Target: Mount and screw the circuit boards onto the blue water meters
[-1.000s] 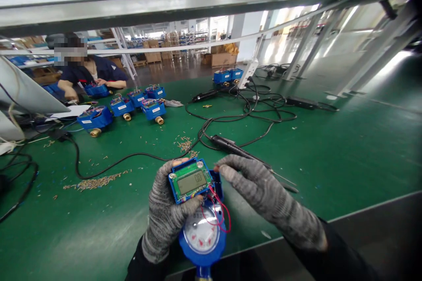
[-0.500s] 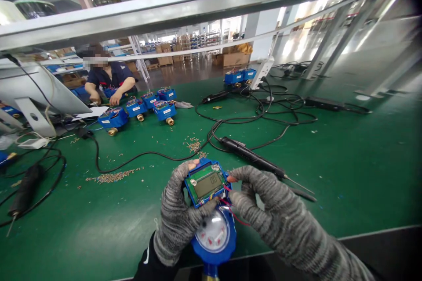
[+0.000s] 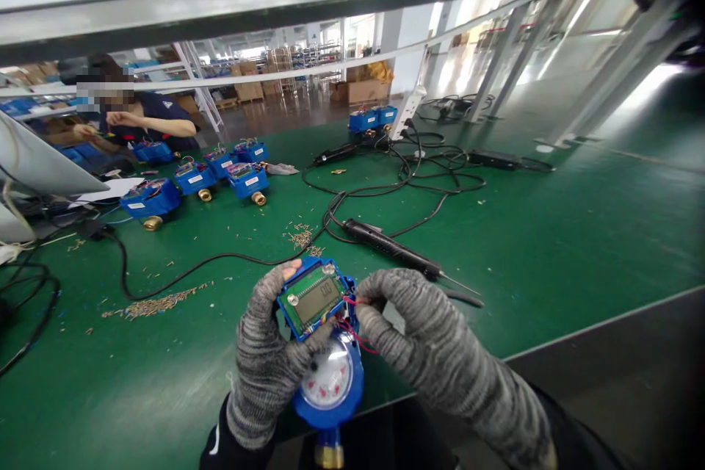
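Observation:
Both my hands wear grey knitted gloves. My left hand (image 3: 267, 352) grips a blue water meter (image 3: 329, 382) with a white dial and a brass fitting below. On top of the meter sits a green circuit board with an LCD screen (image 3: 313, 297), framed in blue. My right hand (image 3: 407, 327) pinches the red wires at the board's right edge. Just beyond my right hand, a black electric screwdriver (image 3: 396, 250) lies on the green table (image 3: 551, 235).
Small screws lie in a heap (image 3: 159, 302) and a smaller scatter (image 3: 302, 237). Black cables (image 3: 418, 176) loop across the middle. Several blue meters (image 3: 220, 172) stand at the far left, near a seated co-worker (image 3: 137, 121). A power strip (image 3: 407, 114) and more meters sit farther back.
My right hand moved from the board's top right corner down onto the red wires at its side. The co-worker's hand rose from the table.

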Motion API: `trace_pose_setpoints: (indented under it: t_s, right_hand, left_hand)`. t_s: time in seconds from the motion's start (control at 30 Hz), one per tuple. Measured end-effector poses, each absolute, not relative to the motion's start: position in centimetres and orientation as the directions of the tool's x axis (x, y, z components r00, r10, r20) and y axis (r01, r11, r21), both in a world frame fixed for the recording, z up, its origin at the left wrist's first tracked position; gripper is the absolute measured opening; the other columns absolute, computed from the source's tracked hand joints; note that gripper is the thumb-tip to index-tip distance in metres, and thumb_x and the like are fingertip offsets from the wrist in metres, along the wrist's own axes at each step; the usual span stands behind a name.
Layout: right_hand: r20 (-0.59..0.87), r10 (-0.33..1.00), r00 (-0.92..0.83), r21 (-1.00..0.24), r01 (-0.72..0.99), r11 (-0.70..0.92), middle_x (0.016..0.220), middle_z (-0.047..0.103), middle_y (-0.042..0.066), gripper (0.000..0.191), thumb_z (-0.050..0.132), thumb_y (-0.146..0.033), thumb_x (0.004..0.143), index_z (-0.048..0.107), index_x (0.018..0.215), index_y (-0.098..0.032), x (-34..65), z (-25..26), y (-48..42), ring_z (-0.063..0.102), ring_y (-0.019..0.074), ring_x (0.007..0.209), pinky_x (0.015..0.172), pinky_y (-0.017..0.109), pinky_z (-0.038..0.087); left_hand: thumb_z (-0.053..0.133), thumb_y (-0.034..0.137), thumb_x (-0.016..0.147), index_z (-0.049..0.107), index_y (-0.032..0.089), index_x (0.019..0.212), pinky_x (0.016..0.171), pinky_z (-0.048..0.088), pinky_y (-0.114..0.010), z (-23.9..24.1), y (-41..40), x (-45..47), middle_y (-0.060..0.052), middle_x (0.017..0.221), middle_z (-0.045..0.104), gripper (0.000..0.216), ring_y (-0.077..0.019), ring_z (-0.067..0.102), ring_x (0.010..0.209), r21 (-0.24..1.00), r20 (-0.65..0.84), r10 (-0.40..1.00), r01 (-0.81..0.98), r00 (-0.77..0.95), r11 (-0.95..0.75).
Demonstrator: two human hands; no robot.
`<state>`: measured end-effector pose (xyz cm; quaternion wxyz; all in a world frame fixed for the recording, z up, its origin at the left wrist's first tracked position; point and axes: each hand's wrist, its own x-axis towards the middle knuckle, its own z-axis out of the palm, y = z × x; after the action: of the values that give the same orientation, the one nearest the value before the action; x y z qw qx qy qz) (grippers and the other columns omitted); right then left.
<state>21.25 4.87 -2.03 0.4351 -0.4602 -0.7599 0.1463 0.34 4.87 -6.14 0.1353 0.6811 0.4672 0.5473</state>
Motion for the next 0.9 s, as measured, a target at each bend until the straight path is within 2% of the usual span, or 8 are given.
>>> trace_pose_setpoints:
  t_s: [0.17,0.37,0.5,0.57,0.67,0.77,0.83,0.9]
  right_hand:
    - [0.207,0.943,-0.260,-0.885,0.361,0.293,0.086,0.064,-0.002,0.006,0.058,-0.024,0.088,0.062,0.092,-0.023,21.2,-2.5,5.2,0.062,0.0160,0.078,0.071,0.031,0.051]
    - [0.583,0.806,-0.101,-0.597,0.620,0.509,0.098,0.063,0.005,0.030,0.062,-0.023,0.086,0.060,0.116,-0.026,19.8,-4.4,3.5,0.058,0.0259,0.093,0.085,0.048,0.047]
    - [0.228,0.971,-0.070,-0.969,0.083,0.234,0.098,0.066,0.004,0.033,0.066,-0.028,0.087,0.055,0.119,-0.026,19.2,-4.4,3.4,0.064,0.0200,0.087,0.079,0.037,0.053]
    - [0.048,0.986,-0.157,-0.963,-0.268,0.004,0.088,0.067,0.003,0.034,0.069,-0.034,0.088,0.054,0.116,-0.024,19.3,-4.1,3.7,0.066,0.0178,0.081,0.074,0.031,0.053]
    - [0.067,0.958,-0.278,-0.840,-0.535,-0.097,0.075,0.064,0.000,0.037,0.072,-0.038,0.088,0.054,0.117,-0.022,19.6,-3.9,3.9,0.065,0.0145,0.072,0.069,0.025,0.051]
    - [0.146,0.930,-0.336,-0.934,-0.358,0.017,0.085,0.064,0.001,0.031,0.068,-0.033,0.092,0.054,0.119,-0.024,20.3,-4.6,4.2,0.063,0.0128,0.073,0.067,0.024,0.050]
    - [0.306,0.913,-0.268,-0.950,-0.027,0.311,0.099,0.064,0.003,0.030,0.065,-0.025,0.092,0.055,0.121,-0.025,20.9,-5.0,4.8,0.063,0.0153,0.084,0.073,0.028,0.051]
    - [0.578,0.773,-0.263,-0.715,0.293,0.634,0.104,0.064,0.005,0.032,0.062,-0.019,0.091,0.055,0.122,-0.023,21.4,-4.9,6.0,0.062,0.0179,0.088,0.077,0.032,0.050]
  left_hand:
    - [0.083,0.028,0.072,0.047,0.026,0.134,0.110,0.051,-0.032,-5.6,4.6,0.4,-0.006,0.133,0.059,0.071,-0.0174,0.059,0.125,0.586,0.682,0.731,0.598,0.002,-0.548]
    - [0.083,0.033,0.072,0.048,0.024,0.135,0.107,0.051,-0.030,-5.6,4.7,0.9,-0.006,0.131,0.061,0.073,-0.0169,0.061,0.121,0.548,0.700,0.713,0.668,-0.038,-0.503]
    - [0.084,0.033,0.071,0.049,0.025,0.134,0.107,0.050,-0.030,-6.0,4.5,0.9,-0.005,0.131,0.061,0.073,-0.0172,0.060,0.122,0.593,0.694,0.712,0.646,-0.107,-0.481]
    - [0.085,0.033,0.069,0.050,0.026,0.133,0.108,0.050,-0.032,-6.1,4.4,0.9,-0.005,0.131,0.061,0.073,-0.0184,0.061,0.122,0.649,0.664,0.730,0.610,-0.162,-0.455]
    - [0.088,0.034,0.064,0.056,0.026,0.126,0.102,0.054,-0.031,-5.8,4.4,1.0,-0.004,0.124,0.064,0.070,-0.0189,0.065,0.114,0.797,0.549,0.781,0.471,-0.300,-0.379]
    - [0.090,0.032,0.061,0.060,0.024,0.117,0.081,0.062,-0.022,-5.4,4.6,1.2,-0.002,0.110,0.071,0.064,-0.0156,0.072,0.092,0.944,0.329,0.869,0.135,-0.369,-0.301]
    - [0.090,0.028,0.060,0.060,0.024,0.114,0.074,0.062,-0.019,-5.2,4.8,1.2,0.000,0.104,0.073,0.062,-0.0141,0.073,0.084,0.963,0.235,0.912,-0.049,-0.337,-0.266]
    - [0.091,0.024,0.058,0.061,0.023,0.114,0.075,0.062,-0.018,-5.1,4.9,1.0,0.000,0.103,0.074,0.063,-0.0141,0.074,0.084,0.958,0.213,0.926,-0.119,-0.313,-0.261]
